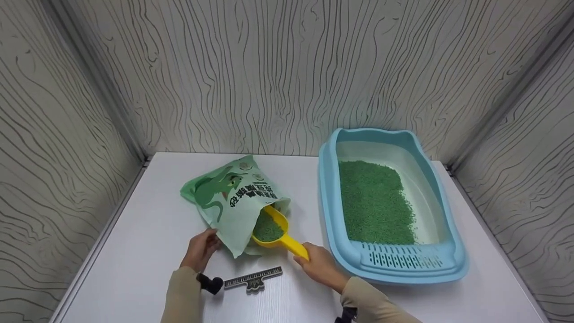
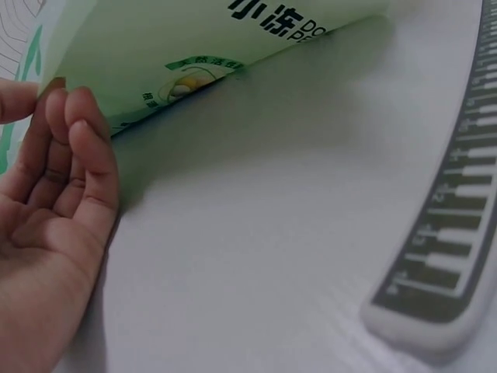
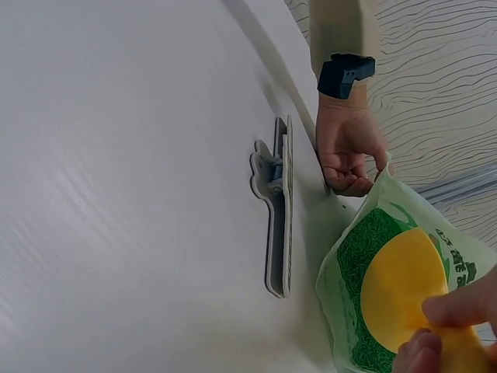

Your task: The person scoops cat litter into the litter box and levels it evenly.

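Note:
A green and white bag [image 1: 233,193] with a printed cartoon animal lies on its side, its mouth facing me. My left hand [image 1: 202,249] pinches the edge of the bag's mouth between thumb and fingers, as the left wrist view [image 2: 62,179] shows the hand close up. By its handle, my right hand [image 1: 320,264] grips a yellow scoop [image 1: 293,246]. The scoop's bowl sits in the bag's mouth and holds green pellets [image 1: 268,229]. More green pellets [image 3: 361,249] surround the bowl inside the bag in the right wrist view.
On the right stands a light blue litter box [image 1: 329,202] with green pellets [image 1: 374,202] spread over its left side. A bag clip [image 1: 253,279] with a piano-key pattern lies on the white table [image 1: 148,224] between my forearms. Patterned walls [image 1: 224,76] enclose the table.

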{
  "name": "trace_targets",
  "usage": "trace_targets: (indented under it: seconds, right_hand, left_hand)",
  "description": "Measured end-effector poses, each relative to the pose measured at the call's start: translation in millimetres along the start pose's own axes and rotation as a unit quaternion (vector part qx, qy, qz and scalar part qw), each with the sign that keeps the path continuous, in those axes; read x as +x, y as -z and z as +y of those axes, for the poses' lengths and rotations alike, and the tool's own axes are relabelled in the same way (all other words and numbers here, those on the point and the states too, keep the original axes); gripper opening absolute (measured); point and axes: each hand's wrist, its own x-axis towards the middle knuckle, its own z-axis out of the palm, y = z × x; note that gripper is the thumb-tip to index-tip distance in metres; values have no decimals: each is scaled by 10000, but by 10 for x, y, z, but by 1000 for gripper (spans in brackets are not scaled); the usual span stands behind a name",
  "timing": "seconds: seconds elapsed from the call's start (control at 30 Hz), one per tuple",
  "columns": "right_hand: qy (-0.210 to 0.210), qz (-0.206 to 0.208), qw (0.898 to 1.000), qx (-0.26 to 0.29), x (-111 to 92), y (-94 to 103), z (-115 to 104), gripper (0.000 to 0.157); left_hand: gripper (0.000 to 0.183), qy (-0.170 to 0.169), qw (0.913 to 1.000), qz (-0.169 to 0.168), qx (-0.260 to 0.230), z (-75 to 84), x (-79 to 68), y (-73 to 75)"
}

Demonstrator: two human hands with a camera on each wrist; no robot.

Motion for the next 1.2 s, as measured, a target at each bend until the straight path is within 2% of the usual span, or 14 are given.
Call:
trace_targets:
  seconds: [0.23,0.6,0.73,0.9,0.97,1.0,1.07,1.13,1.2]
  right_hand:
    - [382,309,9987,-91,-54,48,22,22]
    - [182,220,9996,75,-94,153,9,23]
    - [237,240,9994,20,-114,187,13,23]
    - [170,177,9997,10,-156,223,27,21]
    - [145,149,9998,4,-174,240,30,21]
    - [143,141,9998,4,-180,250,34,21]
    - [181,157,9997,-9,-194,271,40,22]
    - [226,180,9996,-37,-207,294,46,22]
    - [253,205,9994,-79,-216,316,50,22]
  left_hand:
    - [20,-48,10000,48,35,-8,-8,-25]
    - [26,-80,9995,198,224,-38,-19,-41]
    - [26,-177,9984,275,465,-41,-37,-58]
    - [23,-401,9966,209,690,-49,-75,-114]
    - [23,-535,9939,223,935,-35,-96,-132]
    - [24,-611,9913,256,1137,-20,-109,-138]
    - [26,-832,9808,407,1715,26,-144,-141]
    - [27,-1080,9624,655,2406,90,-181,-137]
    - [27,-1346,9447,883,2857,164,-216,-140]
